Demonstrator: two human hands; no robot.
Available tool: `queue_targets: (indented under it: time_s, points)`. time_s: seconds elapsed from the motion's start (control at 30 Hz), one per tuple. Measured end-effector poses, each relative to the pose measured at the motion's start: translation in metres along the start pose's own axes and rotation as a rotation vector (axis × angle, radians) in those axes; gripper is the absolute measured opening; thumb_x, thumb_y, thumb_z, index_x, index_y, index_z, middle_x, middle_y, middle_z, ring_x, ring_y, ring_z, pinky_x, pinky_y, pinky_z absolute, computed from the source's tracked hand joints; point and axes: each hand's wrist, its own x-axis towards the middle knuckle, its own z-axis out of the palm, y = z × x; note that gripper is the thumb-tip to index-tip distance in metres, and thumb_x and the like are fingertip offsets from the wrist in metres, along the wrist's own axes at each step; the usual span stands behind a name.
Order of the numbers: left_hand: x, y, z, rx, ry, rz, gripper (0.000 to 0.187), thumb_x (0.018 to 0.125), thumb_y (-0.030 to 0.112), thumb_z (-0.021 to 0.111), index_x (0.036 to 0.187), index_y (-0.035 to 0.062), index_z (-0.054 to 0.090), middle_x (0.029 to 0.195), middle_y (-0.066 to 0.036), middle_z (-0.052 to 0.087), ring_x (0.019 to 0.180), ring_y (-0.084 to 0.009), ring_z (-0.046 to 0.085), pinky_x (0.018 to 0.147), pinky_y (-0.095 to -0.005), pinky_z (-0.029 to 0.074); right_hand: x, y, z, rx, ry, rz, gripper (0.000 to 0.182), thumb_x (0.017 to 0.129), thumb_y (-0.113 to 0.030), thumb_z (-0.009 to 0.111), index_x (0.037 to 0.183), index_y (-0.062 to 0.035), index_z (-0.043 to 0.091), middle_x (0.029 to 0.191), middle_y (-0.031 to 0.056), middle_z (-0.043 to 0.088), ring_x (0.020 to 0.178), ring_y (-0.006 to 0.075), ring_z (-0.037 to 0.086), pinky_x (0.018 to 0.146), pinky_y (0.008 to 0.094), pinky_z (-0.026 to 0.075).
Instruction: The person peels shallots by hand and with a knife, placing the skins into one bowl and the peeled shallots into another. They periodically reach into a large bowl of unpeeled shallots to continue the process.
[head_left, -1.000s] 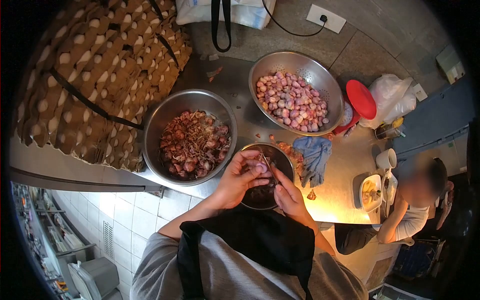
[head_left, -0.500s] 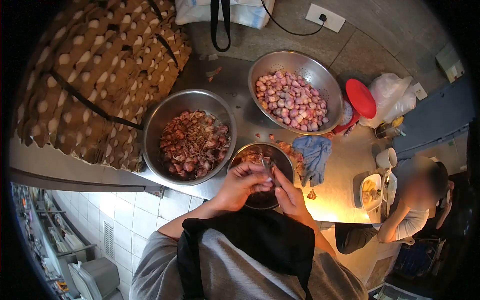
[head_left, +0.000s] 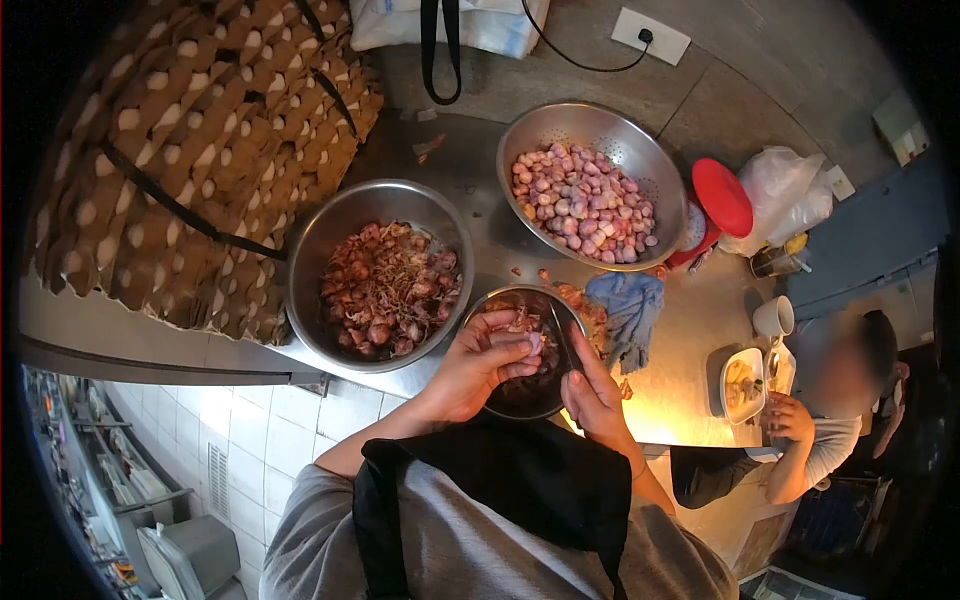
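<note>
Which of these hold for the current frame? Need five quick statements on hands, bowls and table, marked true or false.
1. The left hand holds a shallot over the small bowl. True.
2. The right hand holds no tool. False: it holds a knife.
3. The colander contains pinkish shallots. True.
4. The blue glove is inside the colander. False: it lies on the metal table, to the right of the small bowl.
5. The white cup is left of the colander in the picture. False: it is to the right, near the white food dish.
</note>
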Motion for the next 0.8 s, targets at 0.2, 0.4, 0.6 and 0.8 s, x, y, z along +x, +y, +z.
queue_targets:
  time_s: [0.2,0.4,0.6,0.8]
  points:
    - [-0.002,0.000,0.006,0.086,0.022,0.096,0.038,0.077,-0.003,0.058,0.106,0.0042,0.035,0.092,-0.012,0.056,0.081,-0.0215,0.059,0.071,-0.0327,0.051,0.003,-0.006,0.005,-0.046,-0.058,0.029,0.048,0.091,-0.017,0.041,0.134,-0.0062,0.025,0.063,-0.0035,0.041,0.052,0.0035,0.035,0.048,0.0172,0.030]
    - [-0.003,0.000,0.004,0.121,-0.005,0.124,0.039,0.076,-0.003,0.060,0.104,0.0051,0.033,0.090,-0.013,0.056,0.078,-0.0213,0.060,0.069,-0.0317,0.050,0.006,0.009,0.001,-0.027,0.024,0.031,0.045,0.090,-0.014,0.042,0.133,-0.0056,0.028,0.062,-0.0033,0.040,0.051,0.0035,0.032,0.047,0.0170,0.029]
    - [-0.004,0.002,0.004,0.110,0.024,0.109,0.039,0.076,-0.002,0.060,0.103,0.0050,0.033,0.089,-0.013,0.056,0.077,-0.0214,0.060,0.069,-0.0317,0.050,0.004,-0.009,0.006,0.077,-0.043,0.050,0.043,0.091,-0.013,0.040,0.132,-0.0049,0.030,0.060,-0.0034,0.038,0.050,0.0034,0.032,0.046,0.0168,0.027]
    - [-0.003,-0.002,0.002,0.110,-0.002,0.138,0.038,0.076,-0.002,0.060,0.102,0.0058,0.034,0.089,-0.012,0.056,0.079,-0.0215,0.059,0.068,-0.0313,0.050,0.005,0.005,0.006,0.064,-0.019,0.039,0.043,0.091,-0.015,0.039,0.132,-0.0048,0.029,0.061,-0.0050,0.037,0.050,0.0026,0.031,0.045,0.0164,0.025]
